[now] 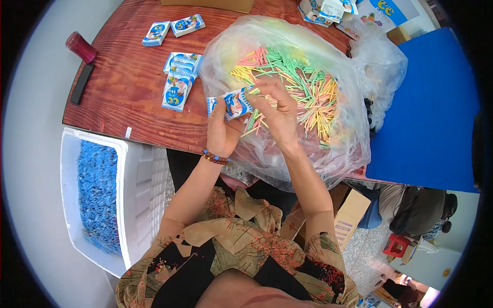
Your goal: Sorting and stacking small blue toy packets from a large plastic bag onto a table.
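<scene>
My left hand [224, 134], with a beaded bracelet at the wrist, is closed around a small blue-and-white packet [237, 104]. At the packet's right end, the fingers of my right hand [280, 110] pinch a few thin yellow-green sticks [253, 91]; how far they reach inside the packet is hidden. Both hands are over the near left part of a large clear plastic bag [267, 167], spread wide. In it lie heaps of thin pink, yellow and green sticks [292, 69]. Left of the bag, several similar flat packets [177, 92] overlap on the red-brown table [123, 77].
Two small boxes [155, 33] lie at the far left, near a red jar [81, 47] and a black bar [82, 83]. A white foam bin [122, 149] of blue pieces stands below left. A blue board [426, 113] is at right, with more boxes [328, 11] behind.
</scene>
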`<action>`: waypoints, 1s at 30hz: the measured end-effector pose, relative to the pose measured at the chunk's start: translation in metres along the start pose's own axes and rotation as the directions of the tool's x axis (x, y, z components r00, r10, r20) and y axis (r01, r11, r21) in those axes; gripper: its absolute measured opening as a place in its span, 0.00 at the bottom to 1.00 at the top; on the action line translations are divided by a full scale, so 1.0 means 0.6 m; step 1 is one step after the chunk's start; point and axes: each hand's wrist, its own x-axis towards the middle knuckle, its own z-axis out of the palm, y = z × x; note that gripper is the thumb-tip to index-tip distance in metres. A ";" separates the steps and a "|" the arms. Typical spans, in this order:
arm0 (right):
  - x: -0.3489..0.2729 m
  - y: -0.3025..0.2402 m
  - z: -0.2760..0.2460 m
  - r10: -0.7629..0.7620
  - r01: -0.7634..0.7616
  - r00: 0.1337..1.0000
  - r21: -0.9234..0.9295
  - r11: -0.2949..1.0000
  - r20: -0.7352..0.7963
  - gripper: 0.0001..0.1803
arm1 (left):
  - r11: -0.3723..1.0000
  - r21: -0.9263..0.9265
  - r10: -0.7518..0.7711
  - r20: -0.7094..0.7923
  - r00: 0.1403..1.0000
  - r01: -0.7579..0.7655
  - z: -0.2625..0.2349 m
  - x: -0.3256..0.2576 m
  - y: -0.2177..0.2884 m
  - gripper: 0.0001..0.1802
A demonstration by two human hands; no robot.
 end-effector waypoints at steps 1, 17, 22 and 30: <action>0.001 0.001 -0.001 -0.027 0.036 0.997 -0.138 0.990 0.069 0.05 | 1.000 -0.018 -0.006 0.014 1.000 0.006 -0.005 0.003 0.002 0.16; 0.033 -0.015 0.044 0.119 -0.097 0.963 -0.103 0.990 0.242 0.10 | 0.975 0.168 0.113 0.175 0.978 -0.143 -0.007 0.010 0.061 0.17; 0.038 -0.021 0.076 0.214 -0.249 0.958 0.183 0.951 0.192 0.11 | 0.989 0.046 0.135 0.141 0.981 -0.143 -0.012 -0.001 0.086 0.14; 0.053 -0.037 0.124 0.006 0.094 0.947 -0.297 0.950 0.320 0.06 | 0.980 0.008 0.196 0.134 0.971 -0.199 -0.047 -0.014 0.137 0.15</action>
